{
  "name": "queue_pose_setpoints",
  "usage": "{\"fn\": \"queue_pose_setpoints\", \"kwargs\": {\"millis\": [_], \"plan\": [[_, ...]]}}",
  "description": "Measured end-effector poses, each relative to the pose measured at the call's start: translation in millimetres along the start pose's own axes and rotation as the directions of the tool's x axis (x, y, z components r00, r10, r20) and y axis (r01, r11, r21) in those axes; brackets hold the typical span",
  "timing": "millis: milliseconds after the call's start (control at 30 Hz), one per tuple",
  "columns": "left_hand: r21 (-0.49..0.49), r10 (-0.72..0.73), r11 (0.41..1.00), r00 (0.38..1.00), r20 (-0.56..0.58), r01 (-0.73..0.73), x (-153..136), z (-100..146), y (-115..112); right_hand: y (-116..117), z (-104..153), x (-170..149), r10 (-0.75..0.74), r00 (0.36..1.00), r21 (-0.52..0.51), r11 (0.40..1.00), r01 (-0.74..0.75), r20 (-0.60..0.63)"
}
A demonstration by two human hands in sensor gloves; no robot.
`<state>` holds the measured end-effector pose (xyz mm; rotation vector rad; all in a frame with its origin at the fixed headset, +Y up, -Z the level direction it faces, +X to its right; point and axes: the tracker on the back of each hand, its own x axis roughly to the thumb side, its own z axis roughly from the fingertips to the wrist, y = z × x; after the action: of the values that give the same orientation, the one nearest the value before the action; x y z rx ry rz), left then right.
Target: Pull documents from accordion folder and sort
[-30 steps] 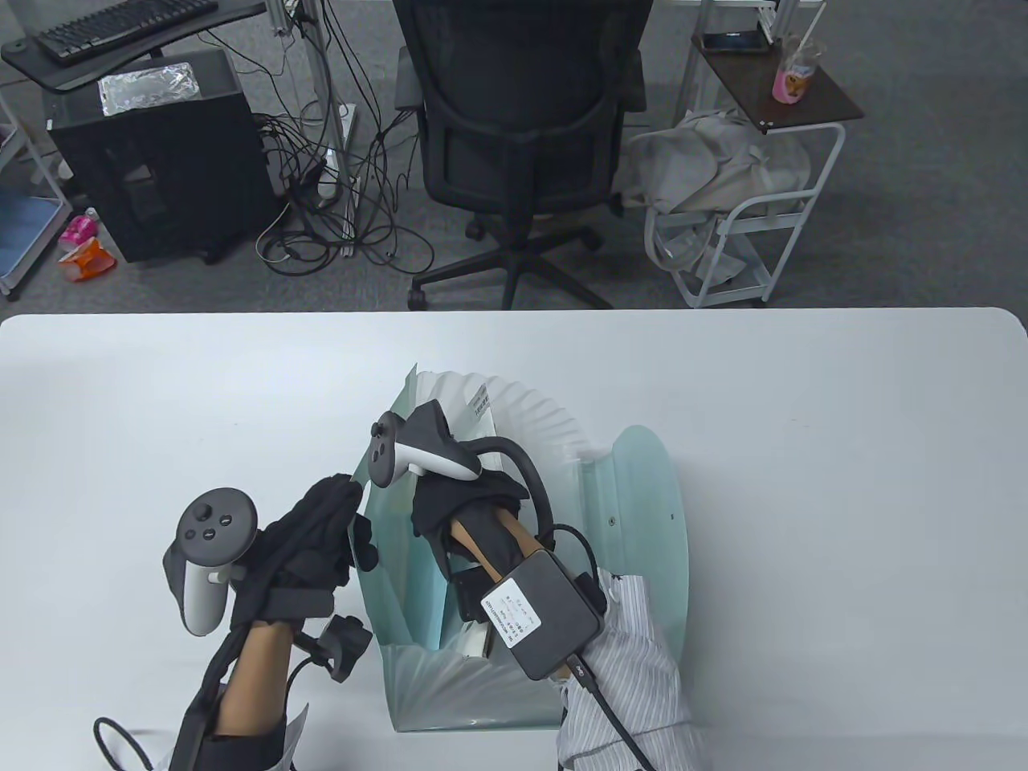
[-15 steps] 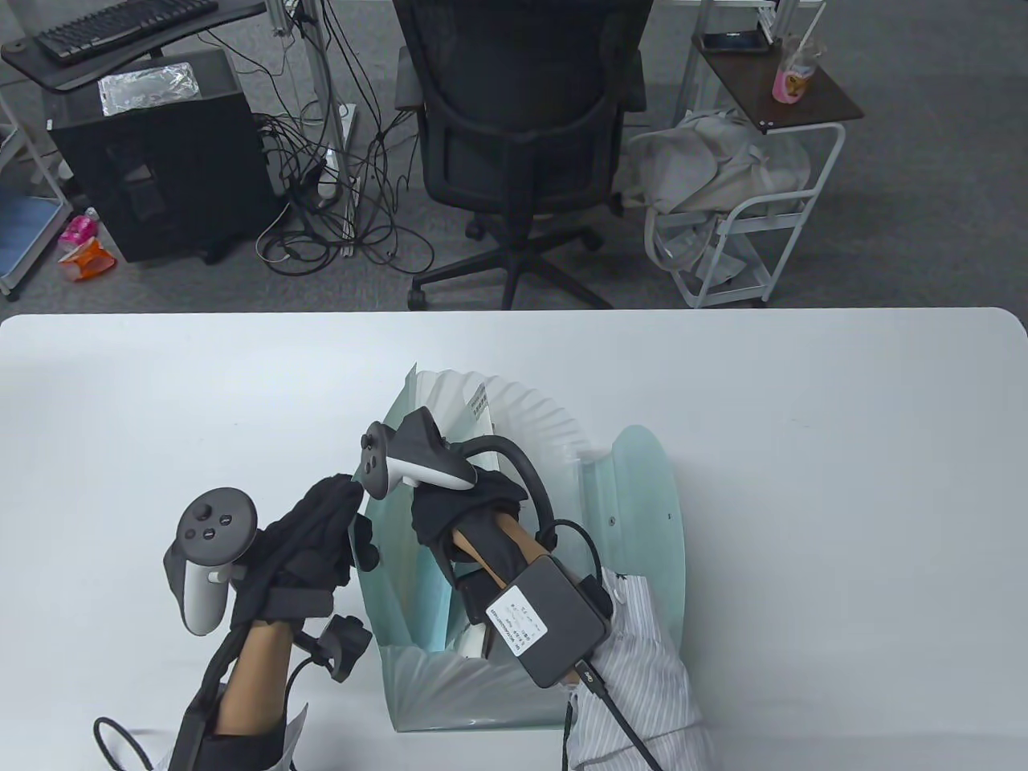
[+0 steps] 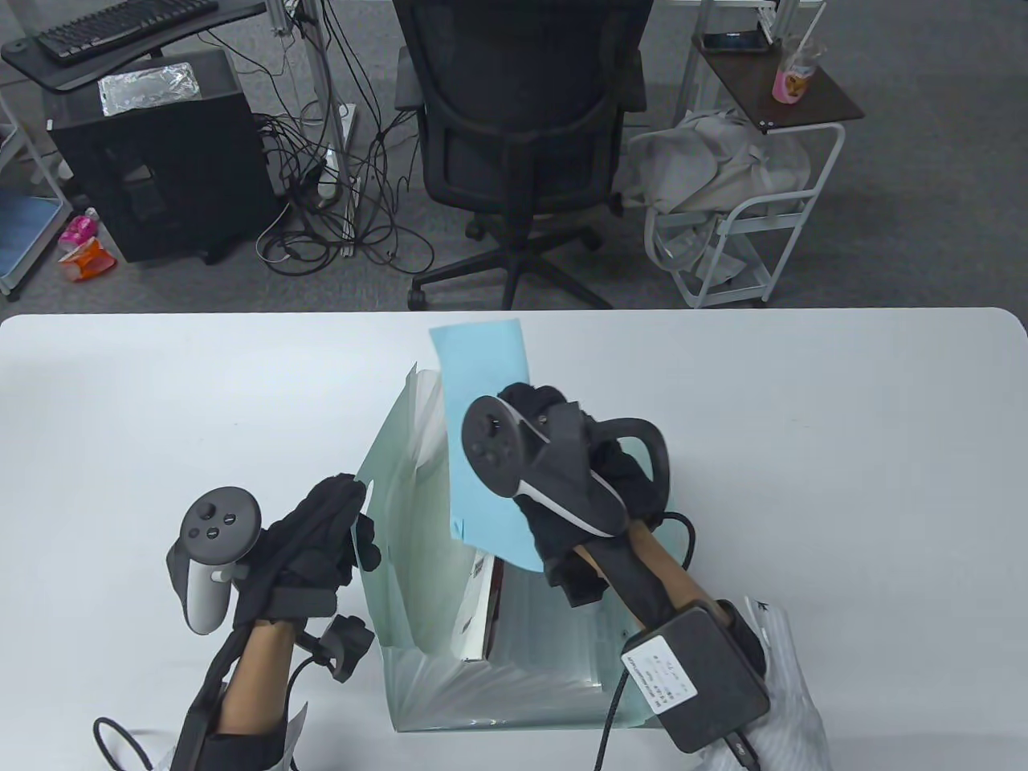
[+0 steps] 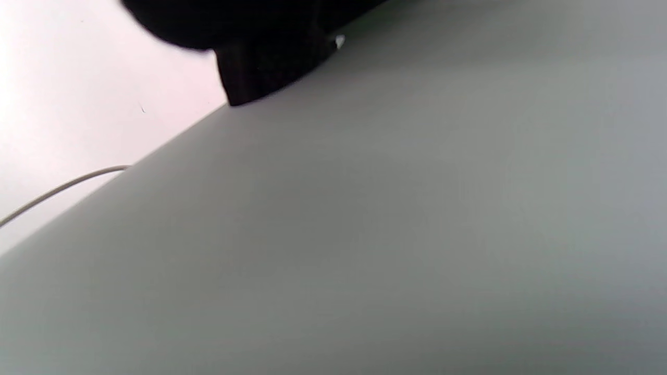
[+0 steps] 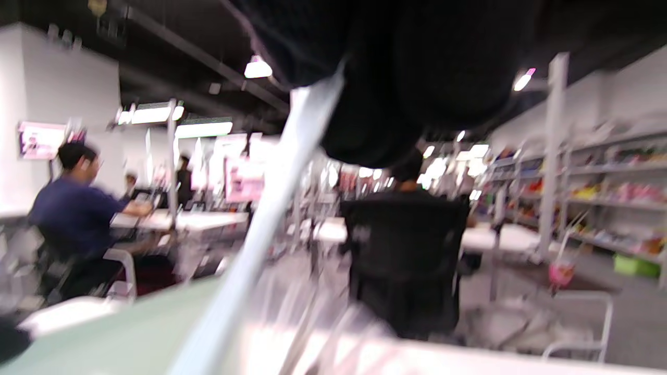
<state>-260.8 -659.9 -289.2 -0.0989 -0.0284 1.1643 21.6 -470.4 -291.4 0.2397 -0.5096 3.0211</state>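
Above the accordion folder (image 3: 418,514), right hand (image 3: 578,482) grips a blue sheet (image 3: 486,434), fingers hidden; left hand (image 3: 313,546) grips its wall.

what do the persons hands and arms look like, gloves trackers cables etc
Both the left hand and right hand wear black gloves, each with a grey-and-white tracker strapped on its back. Forearms are bare, black cables trail off, and a black box with a white label sits by the striped right sleeve.

The table view looks steeply down on the white bench (image 3: 803,450); the left wrist view sits pressed near a grey surface, the right wrist view faces level across the room, sharing the black chair (image 3: 514,120) (image 5: 406,260).
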Motion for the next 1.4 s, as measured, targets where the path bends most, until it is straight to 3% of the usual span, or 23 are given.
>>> {"fn": "queue_pose_setpoints", "kwargs": {"millis": [100,233,367,500,700,867,1067,1267,1400], "plan": [[-0.001,-0.002,1.000,1.000,0.001,0.002,0.0,-0.3,-0.6,-22.0,6.7,-33.4,-0.008,0.995,-0.147,0.989,-0.006,-0.096],[0.001,-0.002,1.000,1.000,-0.001,0.002,-0.2,-0.2,-0.7,-34.9,11.7,-77.3,-0.001,0.975,-0.237,0.970,-0.052,-0.221],[-0.006,-0.002,1.000,1.000,0.002,0.002,-0.4,-0.7,-0.1,-32.5,14.6,-120.8,0.060,0.937,-0.259,0.953,-0.156,-0.344],[-0.007,0.001,1.000,1.000,0.001,-0.001,-0.5,-0.6,0.3,-13.3,16.2,-159.1,0.143,0.897,-0.190,0.952,-0.240,-0.418],[-0.005,-0.005,1.000,1.000,0.001,0.005,-0.4,-0.6,0.2,50.5,16.2,-207.3,0.254,0.869,-0.014,0.958,-0.287,-0.425],[-0.006,-0.001,1.000,1.000,-0.001,0.001,-0.6,-0.4,0.6,127.6,17.6,-239.4,0.197,0.900,0.173,0.975,-0.138,-0.390],[-0.009,0.005,1.000,1.000,-0.004,-0.005,-0.6,-0.3,1.2,219.9,24.3,-262.0,0.214,0.903,0.449,0.893,-0.026,-0.374],[-0.011,0.006,1.000,1.000,-0.003,-0.007,-0.5,-0.2,1.1,268.9,29.0,-256.5,0.172,0.907,0.507,0.860,0.052,-0.383],[-0.010,0.007,1.000,1.000,-0.003,-0.007,-0.8,-0.2,1.2,285.7,29.2,-249.2,0.153,0.911,0.525,0.847,0.078,-0.382]]}}
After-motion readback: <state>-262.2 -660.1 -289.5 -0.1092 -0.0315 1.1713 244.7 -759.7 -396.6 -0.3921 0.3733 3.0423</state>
